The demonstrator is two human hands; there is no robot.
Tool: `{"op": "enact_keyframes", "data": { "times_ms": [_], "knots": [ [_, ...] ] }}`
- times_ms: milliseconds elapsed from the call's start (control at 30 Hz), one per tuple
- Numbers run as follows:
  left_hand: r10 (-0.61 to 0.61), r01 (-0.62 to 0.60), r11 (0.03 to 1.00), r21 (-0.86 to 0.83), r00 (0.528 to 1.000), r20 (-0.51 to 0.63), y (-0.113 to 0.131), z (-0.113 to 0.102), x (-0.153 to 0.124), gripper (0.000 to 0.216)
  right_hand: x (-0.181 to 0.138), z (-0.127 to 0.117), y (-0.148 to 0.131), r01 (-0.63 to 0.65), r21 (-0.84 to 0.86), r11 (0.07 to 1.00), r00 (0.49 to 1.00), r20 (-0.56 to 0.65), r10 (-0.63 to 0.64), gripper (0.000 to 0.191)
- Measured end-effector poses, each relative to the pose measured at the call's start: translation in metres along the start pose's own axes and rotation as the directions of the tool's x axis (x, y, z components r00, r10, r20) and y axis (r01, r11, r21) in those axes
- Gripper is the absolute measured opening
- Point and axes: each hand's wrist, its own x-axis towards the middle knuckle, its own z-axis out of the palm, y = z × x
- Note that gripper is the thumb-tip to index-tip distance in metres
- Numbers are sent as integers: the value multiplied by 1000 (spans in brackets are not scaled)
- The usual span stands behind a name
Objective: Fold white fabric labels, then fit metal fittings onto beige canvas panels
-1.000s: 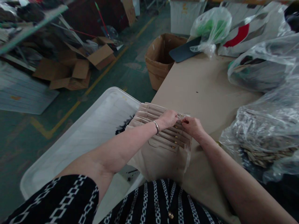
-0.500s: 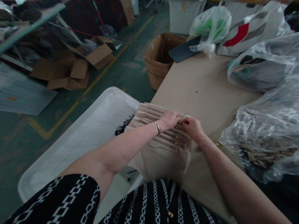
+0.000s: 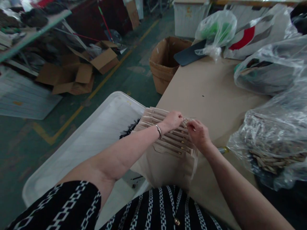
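Overlapping beige fabric pieces [image 3: 172,166] lie in a stepped stack over the table's near left edge, each with a zipper and a small gold-coloured zipper pull [image 3: 182,141]. My left hand [image 3: 172,120], with a metal bracelet at its wrist, is closed in a pinch above the upper zippers. Just right of it, my right hand [image 3: 198,132] also pinches at the zipper ends along the stack's right side. Small shiny metal parts show between the two hands. What exactly the fingertips hold is too small to make out.
A white plastic tub [image 3: 96,127] with black pieces sits at left. On the beige table [image 3: 211,83] are plastic bags [image 3: 271,131], a dark flat board [image 3: 189,56] and a yellow-ended tool [image 3: 223,149]. Beyond its left edge stands a cardboard box [image 3: 163,76].
Both hands stay at the zipper ends. My right hand has shifted slightly right and its fingers have turned up a little; more metal shows between the hands. The view has shifted slightly.
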Motion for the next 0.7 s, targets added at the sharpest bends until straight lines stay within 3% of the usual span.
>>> {"op": "enact_keyframes", "data": {
  "times_ms": [100, 200, 267, 400, 533, 600, 700],
  "knots": [
    [-82, 83, 985, -149, 997, 12, 3, -3, -7, 17, -10, -1, -21, 185, 62, 981, 983, -14, -184, 20],
    [-144, 150, 944, -295, 989, 40, 6, -1, -14, 20, -13, 1, -38, 392, 79, 916, 920, -48, -390, 23],
    [-173, 188, 909, -371, 982, 74, 6, 2, -19, 23, -12, 2, -47, 443, 90, 892, 896, -80, -437, 20],
    [-214, 261, 848, -462, 965, 152, 1, 1, -26, 27, -13, -4, -61, 390, 243, 888, 920, -146, -364, 14],
    [-245, 327, 799, -506, 944, 223, -4, -8, -33, 23, -17, -12, -60, 158, 413, 897, 986, -109, -123, 11],
    [-249, 354, 784, -509, 932, 264, -4, -13, -37, 24, -14, -14, -51, 42, 361, 932, 999, -42, -29, 13],
    [-198, 358, 795, -489, 916, 349, -3, -17, -45, 35, -7, -11, -35, 22, 238, 971, 1000, -13, -20, 13]
  ]
}}
